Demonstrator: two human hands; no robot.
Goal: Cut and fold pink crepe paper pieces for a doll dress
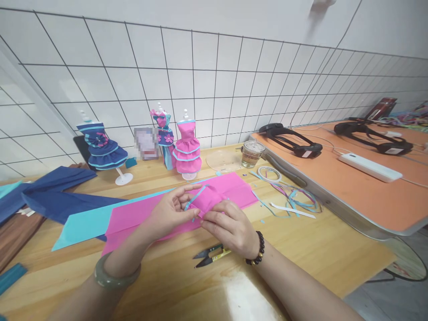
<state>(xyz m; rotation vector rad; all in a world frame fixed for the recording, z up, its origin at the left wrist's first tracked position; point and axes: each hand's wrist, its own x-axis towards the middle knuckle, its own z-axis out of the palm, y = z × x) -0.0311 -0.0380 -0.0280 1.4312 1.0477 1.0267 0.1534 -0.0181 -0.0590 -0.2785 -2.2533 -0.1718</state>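
Observation:
A small pink fabric piece [209, 199] with a light-blue trim edge is held up between both hands. My left hand [169, 209] grips its left side, thumb in front and fingers behind. On its lower right, my right hand [234, 225] pinches the fabric between thumb and fingers. Below them a long pink cloth [133, 218] lies on the table over a light-blue cloth [88, 223]. Thread snips [210, 256] rest just under my right hand, which partly covers their handle.
Three mini mannequins stand at the back: a blue dress [105, 149], a pink dress [187, 149] and a mixed one [165, 133]. A glass [252, 154], a tape roll [269, 174] and ribbon scraps [297, 198] lie right. Dark blue cloth [58, 191] lies left. Headsets [290, 140] rest on an orange table.

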